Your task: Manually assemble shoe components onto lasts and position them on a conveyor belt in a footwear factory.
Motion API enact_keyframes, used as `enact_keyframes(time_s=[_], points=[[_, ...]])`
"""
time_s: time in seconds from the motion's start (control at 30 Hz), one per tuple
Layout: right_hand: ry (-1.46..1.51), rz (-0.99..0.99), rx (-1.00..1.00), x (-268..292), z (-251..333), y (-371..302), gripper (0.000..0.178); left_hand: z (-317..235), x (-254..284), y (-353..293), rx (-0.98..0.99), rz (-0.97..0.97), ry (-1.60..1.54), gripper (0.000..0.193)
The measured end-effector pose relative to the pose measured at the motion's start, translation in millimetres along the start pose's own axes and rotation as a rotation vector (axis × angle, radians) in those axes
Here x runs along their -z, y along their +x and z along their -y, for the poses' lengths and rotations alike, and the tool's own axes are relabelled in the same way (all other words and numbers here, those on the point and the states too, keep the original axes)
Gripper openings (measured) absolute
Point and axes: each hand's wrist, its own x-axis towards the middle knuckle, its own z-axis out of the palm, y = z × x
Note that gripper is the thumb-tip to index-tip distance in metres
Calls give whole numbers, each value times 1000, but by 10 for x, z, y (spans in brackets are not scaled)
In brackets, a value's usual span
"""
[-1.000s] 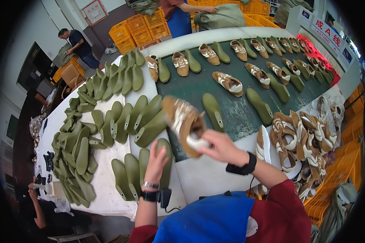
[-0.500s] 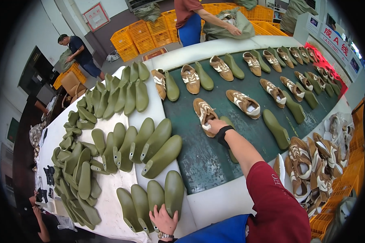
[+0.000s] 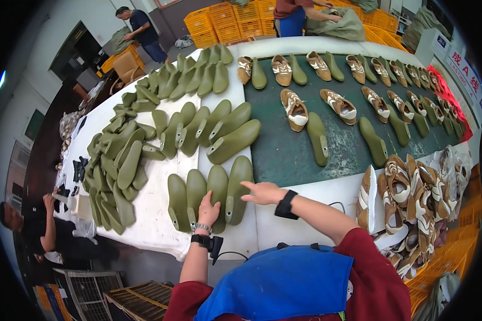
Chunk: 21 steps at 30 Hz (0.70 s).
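Green shoe lasts [image 3: 177, 195] stand in a short row at the near edge of the white table. My left hand [image 3: 209, 211] rests on one of these lasts [image 3: 217, 179], its fingers stretched along it and the thumb apart. From the right, my right hand [image 3: 263, 193] reaches the rightmost last [image 3: 241, 174], index finger extended at its side; nothing shows in this hand. On the dark green belt, a brown and white sneaker [image 3: 294, 109] sits left of a single green last [image 3: 317, 140]. Another sneaker [image 3: 339, 106] lies to its right.
Many loose lasts [image 3: 127, 166] are heaped on the left. More sneakers and lasts line the belt [image 3: 284, 160]. A sneaker pile [image 3: 401, 203] stands at right by a yellow crate [image 3: 450, 257]. Two people work at the back, beside a sack [image 3: 337, 24] and crates; another person is at lower left.
My right hand has left the sneaker on the belt and come back to the near row of lasts. My left hand stays on that row. The view has shifted.
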Motion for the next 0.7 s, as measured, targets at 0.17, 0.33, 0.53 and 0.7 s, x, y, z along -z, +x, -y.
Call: enact_keyframes(time_s=[0.17, 0.33, 0.53, 0.7], points=[[-90, -90, -35, -301, 329, -100, 72, -143, -424, -327, 20, 77, -32, 74], [-132, -131, -16, -387, 170, -546, 61, -325, -614, -779, -33, 185, -29, 91], [-179, -73, -220, -205, -45, -1261, 69, -873, -906, -776, -197, 474, 107, 93], [-139, -61, -238, -163, 45, -1318, 62, -850, -813, -732, -229, 612, 30, 99]])
